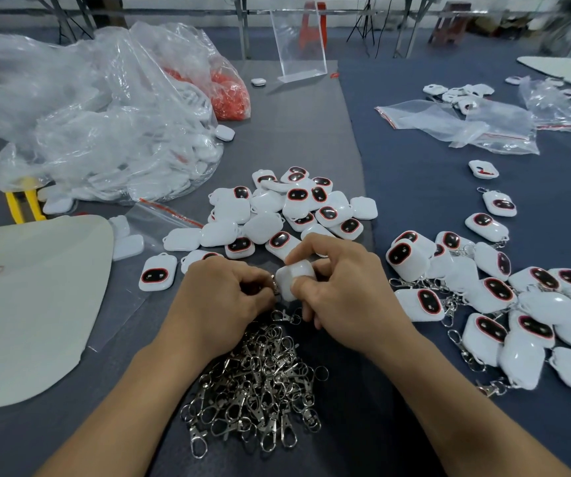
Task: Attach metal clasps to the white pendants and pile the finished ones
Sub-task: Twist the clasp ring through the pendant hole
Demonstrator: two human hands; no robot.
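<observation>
My right hand [341,290] pinches a white pendant [292,278] between thumb and fingers, just above the heap of loose metal clasps [260,383] at the table's near edge. My left hand [224,297] is closed up against the pendant's left side, seemingly on a clasp [275,289], though my fingers hide most of it. Unclasped pendants [287,211] lie heaped toward the middle of the table [415,187], just beyond my hands. The finished pile [504,304], clasps attached, spreads toward the right edge. Clear plastic bags [105,115] of parts sit at the far left.
</observation>
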